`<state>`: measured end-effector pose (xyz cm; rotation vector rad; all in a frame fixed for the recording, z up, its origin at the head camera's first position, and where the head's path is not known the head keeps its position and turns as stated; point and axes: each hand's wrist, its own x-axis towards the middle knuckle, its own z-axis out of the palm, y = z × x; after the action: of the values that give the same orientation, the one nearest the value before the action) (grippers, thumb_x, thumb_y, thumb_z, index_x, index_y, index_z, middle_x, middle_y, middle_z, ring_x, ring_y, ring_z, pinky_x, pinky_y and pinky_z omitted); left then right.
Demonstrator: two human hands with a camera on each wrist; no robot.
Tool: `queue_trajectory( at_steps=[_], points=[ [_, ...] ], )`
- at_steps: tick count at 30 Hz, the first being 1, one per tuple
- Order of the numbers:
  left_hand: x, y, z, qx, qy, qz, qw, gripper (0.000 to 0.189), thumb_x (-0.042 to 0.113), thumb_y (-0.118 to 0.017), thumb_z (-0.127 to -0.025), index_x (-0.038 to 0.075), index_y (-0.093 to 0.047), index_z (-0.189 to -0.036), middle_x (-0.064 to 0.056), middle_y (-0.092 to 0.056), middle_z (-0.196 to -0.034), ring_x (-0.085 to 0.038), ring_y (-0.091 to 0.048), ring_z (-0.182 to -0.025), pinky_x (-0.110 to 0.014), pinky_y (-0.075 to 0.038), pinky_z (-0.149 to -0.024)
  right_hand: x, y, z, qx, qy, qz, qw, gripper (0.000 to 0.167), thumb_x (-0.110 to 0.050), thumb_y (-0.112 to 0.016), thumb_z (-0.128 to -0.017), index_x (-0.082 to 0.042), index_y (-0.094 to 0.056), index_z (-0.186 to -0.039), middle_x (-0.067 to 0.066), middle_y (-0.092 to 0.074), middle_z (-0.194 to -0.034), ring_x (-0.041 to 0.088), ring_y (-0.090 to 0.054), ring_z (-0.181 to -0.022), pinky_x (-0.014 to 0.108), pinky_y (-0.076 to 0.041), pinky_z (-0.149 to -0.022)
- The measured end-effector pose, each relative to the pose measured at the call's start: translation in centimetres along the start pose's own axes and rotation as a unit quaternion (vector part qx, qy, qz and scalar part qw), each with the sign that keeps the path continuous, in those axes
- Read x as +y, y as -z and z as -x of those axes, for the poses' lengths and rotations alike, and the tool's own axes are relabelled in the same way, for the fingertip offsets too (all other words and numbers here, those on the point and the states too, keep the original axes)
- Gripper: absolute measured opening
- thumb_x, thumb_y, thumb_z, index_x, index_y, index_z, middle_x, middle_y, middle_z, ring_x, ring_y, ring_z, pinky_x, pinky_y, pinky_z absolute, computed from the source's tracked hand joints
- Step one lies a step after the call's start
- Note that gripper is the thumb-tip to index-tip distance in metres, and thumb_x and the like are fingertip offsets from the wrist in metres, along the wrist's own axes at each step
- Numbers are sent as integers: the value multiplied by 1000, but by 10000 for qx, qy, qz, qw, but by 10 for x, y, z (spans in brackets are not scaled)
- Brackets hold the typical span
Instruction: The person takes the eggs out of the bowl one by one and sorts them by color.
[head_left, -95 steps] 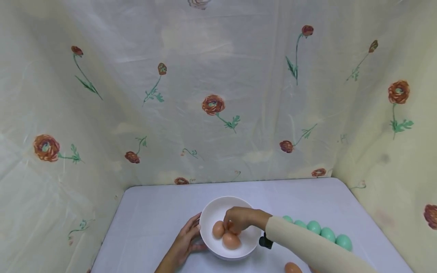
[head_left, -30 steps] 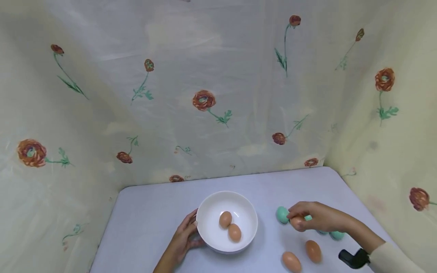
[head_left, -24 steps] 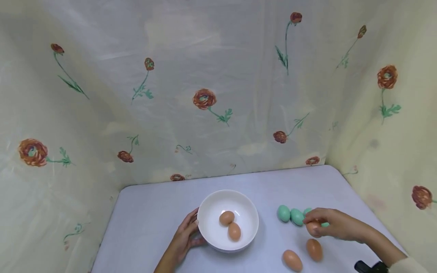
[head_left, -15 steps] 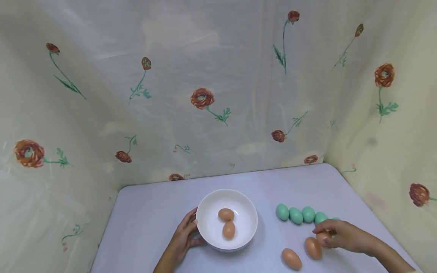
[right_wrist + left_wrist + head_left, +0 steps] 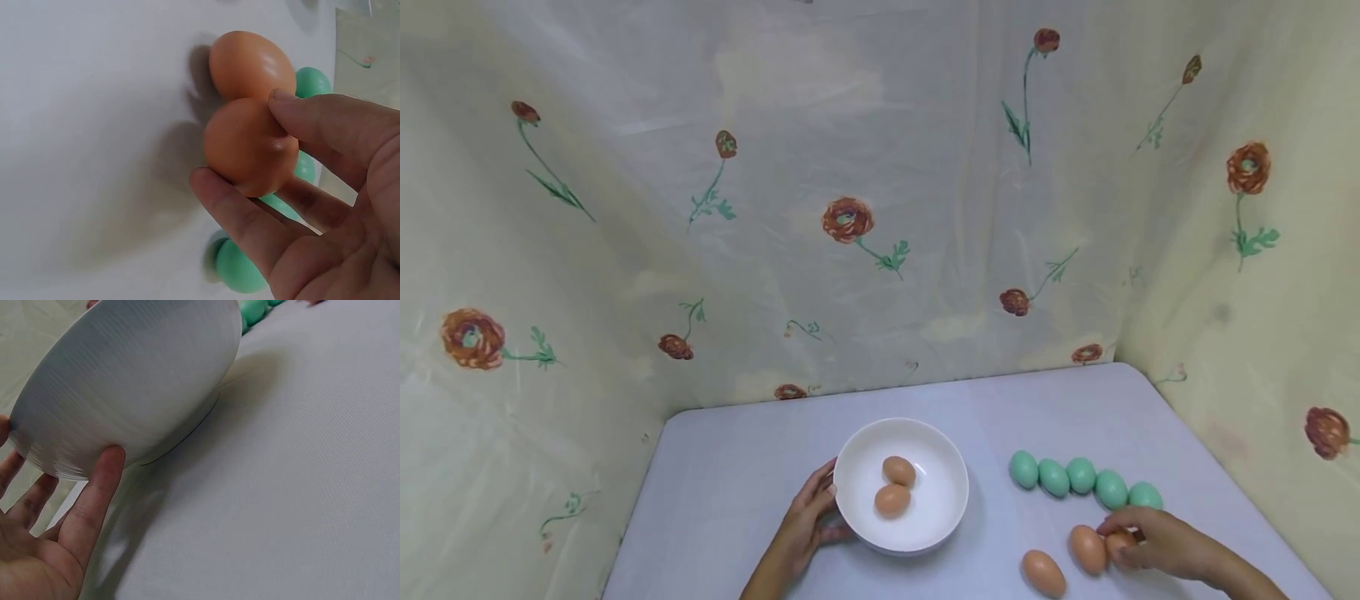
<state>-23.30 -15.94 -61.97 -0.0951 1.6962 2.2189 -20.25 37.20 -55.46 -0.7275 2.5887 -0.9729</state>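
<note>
My left hand point(image 5: 801, 529) rests against the left side of a white bowl point(image 5: 940, 512), its fairly straight fingers spread on the outer wall, as the left wrist view shows. Two brown eggs point(image 5: 892, 501) lie touching inside the bowl. On the right of the table, my right hand point(image 5: 1180, 546) pinches a brown egg point(image 5: 247, 147) between thumb and fingers. That egg touches another brown egg point(image 5: 1087, 549) to its left. A separate brown egg point(image 5: 1043, 573) lies nearer the front edge of the view.
Several green eggs point(image 5: 1081, 475) form a slanting row behind the brown ones, the rightmost close behind my right hand. A pale cloth covers the table point(image 5: 737, 467). Flower-printed sheeting point(image 5: 917, 317) encloses the back and sides.
My right hand has left the bowl and carried a brown egg rightward, past the green row, down beside another brown egg. The bowl's two eggs have rolled slightly; my left hand stays at the bowl.
</note>
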Motion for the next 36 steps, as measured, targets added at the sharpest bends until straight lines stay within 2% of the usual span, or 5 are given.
queue_trajectory(
  at_steps=[7, 21, 27, 33, 36],
  points=[
    [-1, 1, 0, -46, -41, -20, 10000, 60, 32, -54, -102, 22, -32, -157, -16, -24, -165, -24, -58, -125, -52, -60, -87, 6, -9, 0, 140, -30, 57, 9999, 26, -13, -74, -86, 2, -69, -106, 2, -69, -101, -10, -47, -88, 17, -42, -67],
    [0, -1, 2, -60, -94, -44, 9999, 61, 33, -54, -102, 20, -31, -157, -18, -25, -164, -24, -58, -125, -52, -60, -86, 8, -22, 0, 712, 664, 756, 9924, 23, -10, -77, -82, 0, -71, -102, 8, -70, -96, -8, -54, -90, 20, -48, -67],
    [1, -1, 0, -27, -99, 29, 9999, 61, 33, -55, -102, 20, -31, -157, -18, -27, -163, -23, -57, -125, -52, -61, -86, -5, -6, -7, 228, 371, 1272, 9909, 31, -15, -77, -83, 4, -69, -107, 13, -70, -99, 3, -61, -90, 23, -53, -69],
    [1, -2, 1, 7, -73, 59, 10000, 63, 33, -56, -101, 20, -31, -157, -17, -27, -164, -23, -57, -125, -53, -60, -86, -35, 19, -21, -464, -354, 711, 9958, 39, -17, -74, -87, 8, -65, -116, 26, -67, -115, 41, -67, -94, 44, -60, -74],
    [1, -2, 2, 22, -93, 40, 9999, 63, 33, -57, -100, 19, -32, -157, -18, -27, -163, -24, -58, -125, -53, -61, -85, -52, 26, -34, -565, -356, 594, 9960, 38, -18, -74, -88, 6, -65, -116, 25, -67, -116, 42, -67, -95, 49, -60, -77]
  ],
)
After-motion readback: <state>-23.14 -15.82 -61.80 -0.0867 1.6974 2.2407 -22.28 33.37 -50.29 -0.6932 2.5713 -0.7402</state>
